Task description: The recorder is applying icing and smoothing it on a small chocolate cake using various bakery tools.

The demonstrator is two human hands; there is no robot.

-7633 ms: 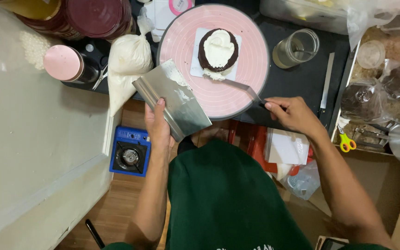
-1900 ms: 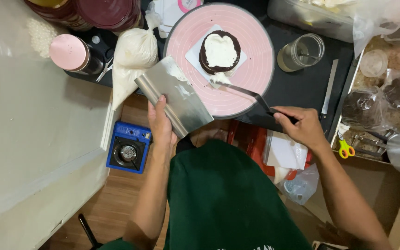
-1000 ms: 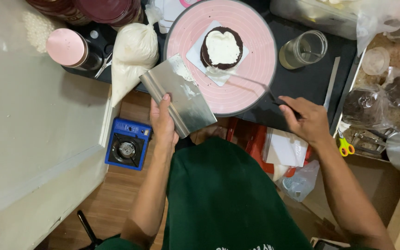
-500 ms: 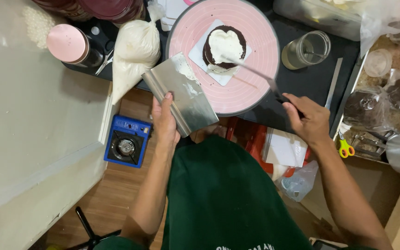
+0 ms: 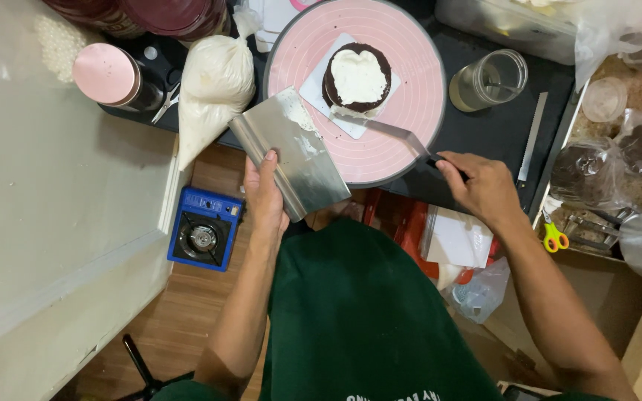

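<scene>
Head view: a small dark chocolate cake (image 5: 357,77) topped with white cream is being supported on a white card (image 5: 319,83) at the centre of a pink turntable (image 5: 410,89), which is standing on the black desk (image 5: 484,134).

Right hand (image 5: 484,186): an offset spatula (image 5: 395,134) is being gripped by its dark handle, fingers clenched around it. The blade is being held low against the near side of the cake, its tip touching the base edge where cream is showing.

Left hand (image 5: 264,194): a flat metal bench scraper (image 5: 291,152) is being grasped at its lower edge, thumb on top. The scraper is being held tilted just beside the turntable's near-left rim, and smears of white cream are visible on its face. Contact between scraper and turntable cannot be told.

Surroundings: a filled white piping bag (image 5: 213,85) is lying on the desk left of the turntable, with small scissors (image 5: 165,104) and a pink-lidded container (image 5: 105,74) just beside it. A glass jar (image 5: 488,78) is standing right of the turntable, and a long serrated knife (image 5: 533,137) is lying farther right. A blue portable gas stove (image 5: 203,229) is sitting on the wooden floor (image 5: 209,171) below the desk edge. Yellow-handled scissors (image 5: 555,239) are lying at the far right. A green apron (image 5: 365,312) is being worn.
</scene>
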